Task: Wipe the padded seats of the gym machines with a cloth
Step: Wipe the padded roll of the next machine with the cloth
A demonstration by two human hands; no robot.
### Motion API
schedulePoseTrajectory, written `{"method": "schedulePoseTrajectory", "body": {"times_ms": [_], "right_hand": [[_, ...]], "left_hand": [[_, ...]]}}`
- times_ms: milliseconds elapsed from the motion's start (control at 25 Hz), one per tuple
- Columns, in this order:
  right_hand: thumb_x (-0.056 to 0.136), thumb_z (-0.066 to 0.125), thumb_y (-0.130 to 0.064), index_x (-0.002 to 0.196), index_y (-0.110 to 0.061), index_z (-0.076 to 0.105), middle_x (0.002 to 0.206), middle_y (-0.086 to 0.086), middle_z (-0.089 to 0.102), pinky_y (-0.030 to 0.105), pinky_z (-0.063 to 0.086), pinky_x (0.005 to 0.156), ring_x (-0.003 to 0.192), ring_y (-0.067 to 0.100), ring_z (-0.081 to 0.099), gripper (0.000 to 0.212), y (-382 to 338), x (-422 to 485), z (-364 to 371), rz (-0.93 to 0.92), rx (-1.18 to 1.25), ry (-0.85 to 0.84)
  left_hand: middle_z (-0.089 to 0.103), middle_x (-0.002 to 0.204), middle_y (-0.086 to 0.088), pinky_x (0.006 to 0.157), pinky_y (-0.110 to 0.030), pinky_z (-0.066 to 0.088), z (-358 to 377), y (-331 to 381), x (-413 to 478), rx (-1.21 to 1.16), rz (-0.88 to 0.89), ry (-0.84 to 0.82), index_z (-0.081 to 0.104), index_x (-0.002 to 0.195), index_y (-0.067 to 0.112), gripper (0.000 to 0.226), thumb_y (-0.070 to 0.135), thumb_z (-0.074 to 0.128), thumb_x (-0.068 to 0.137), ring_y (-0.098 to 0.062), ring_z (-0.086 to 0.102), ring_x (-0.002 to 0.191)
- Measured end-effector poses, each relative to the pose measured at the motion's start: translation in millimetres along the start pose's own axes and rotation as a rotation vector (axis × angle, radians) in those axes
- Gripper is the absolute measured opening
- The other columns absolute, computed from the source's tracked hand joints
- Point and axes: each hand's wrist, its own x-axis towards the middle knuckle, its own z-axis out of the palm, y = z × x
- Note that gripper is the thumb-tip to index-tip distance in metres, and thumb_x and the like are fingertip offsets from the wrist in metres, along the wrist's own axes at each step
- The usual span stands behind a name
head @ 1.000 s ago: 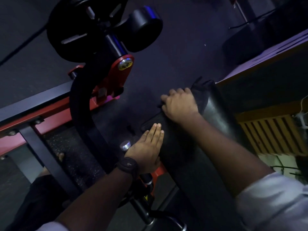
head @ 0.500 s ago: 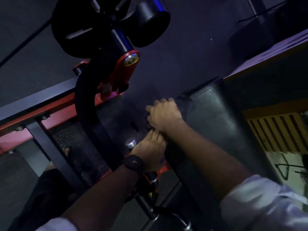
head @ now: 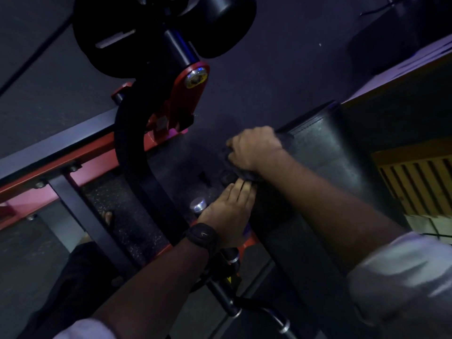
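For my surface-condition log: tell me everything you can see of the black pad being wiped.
The pad is long, black and thick, with a smooth, slightly shiny cover that looks like vinyl and a stitched seam round its far end. It runs slantwise from the lower middle to the upper right. The right hand grips a dark cloth at its left edge. The left hand rests with straight fingers on the same edge, nearer. Dim light hides any dirt.

Nothing legible anywhere; the yellow sticker (head: 195, 80) on the red bracket (head: 179, 101) is too blurred to read.
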Motion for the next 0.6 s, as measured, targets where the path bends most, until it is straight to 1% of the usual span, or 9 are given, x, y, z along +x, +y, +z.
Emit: {"method": "schedulePoseTrajectory", "body": {"times_ms": [80, 120, 200, 240, 320, 360, 400, 480, 600], "right_hand": [[0.101, 0.039, -0.049, 0.135, -0.037, 0.055, 0.135, 0.001, 0.059, 0.039, 0.040, 0.088, 0.121, 0.026, 0.058, 0.040, -6, -16, 4, -0.089, -0.048, -0.011], [0.100, 0.040, -0.048, 0.135, -0.038, 0.055, 0.134, 0.001, 0.059, 0.039, 0.041, 0.089, 0.121, 0.026, 0.058, 0.039, 7, -13, 3, -0.057, -0.023, -0.019], [0.099, 0.045, -0.045, 0.135, -0.037, 0.057, 0.135, 0.002, 0.061, 0.039, 0.044, 0.090, 0.122, 0.027, 0.059, 0.039, 37, -1, -8, 0.157, 0.047, -0.018], [0.099, 0.046, -0.045, 0.135, -0.036, 0.058, 0.134, 0.003, 0.061, 0.039, 0.043, 0.091, 0.122, 0.028, 0.059, 0.039, 44, -2, -14, 0.188, 0.057, -0.010], [0.100, 0.044, -0.046, 0.134, -0.036, 0.056, 0.133, 0.004, 0.058, 0.040, 0.042, 0.092, 0.120, 0.029, 0.057, 0.037, 35, -19, -7, 0.072, -0.038, 0.060], [0.100, 0.045, -0.047, 0.134, -0.036, 0.055, 0.133, 0.004, 0.057, 0.041, 0.042, 0.093, 0.120, 0.029, 0.056, 0.037, 40, -27, -6, 0.032, -0.042, 0.039], [0.099, 0.046, -0.047, 0.134, -0.036, 0.056, 0.134, 0.005, 0.057, 0.042, 0.042, 0.094, 0.121, 0.030, 0.056, 0.037, 53, -27, -7, 0.076, 0.003, 0.040], [0.100, 0.049, -0.044, 0.135, -0.034, 0.057, 0.134, 0.007, 0.056, 0.043, 0.043, 0.096, 0.121, 0.033, 0.055, 0.037, 83, -21, -19, 0.263, 0.078, 0.036], [0.102, 0.048, -0.039, 0.135, -0.033, 0.056, 0.133, 0.009, 0.054, 0.044, 0.042, 0.096, 0.121, 0.034, 0.053, 0.035, 97, -25, -16, 0.279, -0.010, 0.034]], "left_hand": [[0.042, 0.150, -0.028, 0.117, -0.047, 0.034, 1, 0, 0, -0.024, 0.017, 0.016, 0.035, 0.151, -0.007, 0.095, 0.049, 0.050, 0.075, -0.042, 0.041, 0.140], [0.037, 0.154, -0.030, 0.118, -0.048, 0.033, 2, 0, 1, -0.006, 0.017, 0.033, 0.032, 0.152, -0.008, 0.096, 0.048, 0.053, 0.076, -0.043, 0.036, 0.143], [0.024, 0.159, -0.034, 0.120, -0.049, 0.031, 6, -3, 1, 0.012, 0.019, 0.034, 0.025, 0.154, -0.010, 0.095, 0.046, 0.053, 0.082, -0.045, 0.025, 0.149], [0.020, 0.161, -0.034, 0.120, -0.049, 0.030, 7, -3, 0, 0.001, 0.026, 0.042, 0.024, 0.154, -0.010, 0.094, 0.046, 0.052, 0.084, -0.045, 0.023, 0.150], [0.018, 0.161, -0.034, 0.120, -0.049, 0.029, 7, -2, -1, -0.010, 0.035, 0.038, 0.024, 0.154, -0.009, 0.095, 0.048, 0.050, 0.083, -0.045, 0.021, 0.151], [0.019, 0.161, -0.034, 0.120, -0.049, 0.030, 6, -1, -1, -0.003, 0.030, 0.033, 0.024, 0.154, -0.009, 0.094, 0.048, 0.050, 0.084, -0.044, 0.021, 0.151], [0.018, 0.161, -0.034, 0.120, -0.049, 0.030, 6, -1, 0, 0.001, 0.026, 0.034, 0.024, 0.154, -0.009, 0.092, 0.046, 0.049, 0.085, -0.044, 0.021, 0.151], [0.015, 0.162, -0.033, 0.121, -0.049, 0.029, 8, -1, 0, -0.015, 0.028, 0.038, 0.022, 0.155, -0.008, 0.089, 0.044, 0.047, 0.087, -0.043, 0.018, 0.152], [0.015, 0.162, -0.033, 0.121, -0.049, 0.028, 12, -2, 1, -0.002, 0.042, 0.064, 0.023, 0.155, -0.009, 0.090, 0.044, 0.048, 0.087, -0.043, 0.018, 0.152]]}}
